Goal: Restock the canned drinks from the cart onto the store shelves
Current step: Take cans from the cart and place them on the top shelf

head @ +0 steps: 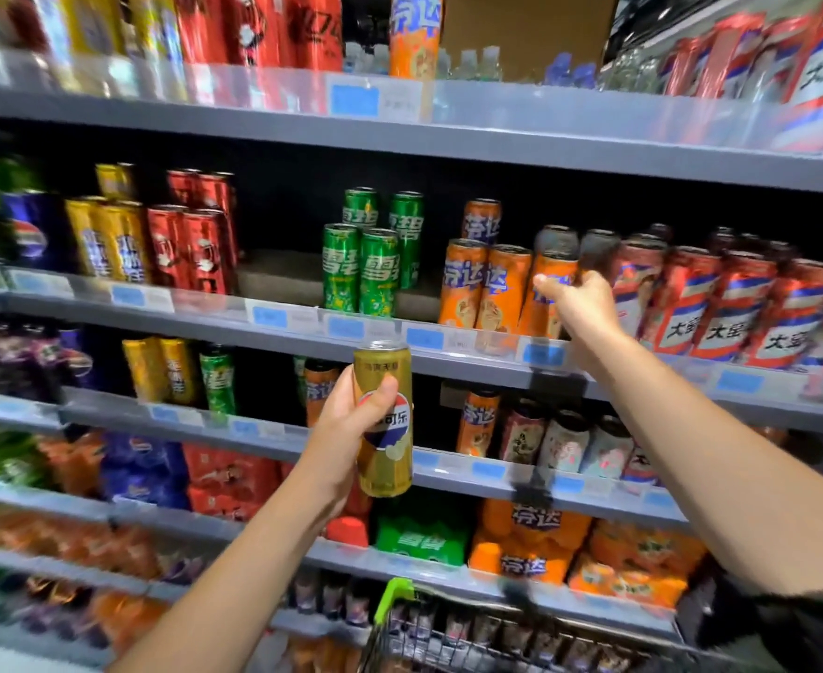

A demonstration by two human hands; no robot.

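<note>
Gold Pepsi can (384,420) upright in your left hand (351,429).
Your right hand (577,303) grips an orange Fanta can (545,303) on the shelf (448,354).

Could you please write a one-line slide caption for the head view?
Left hand holds a gold can while right hand grips an orange can on the shelf.
</note>
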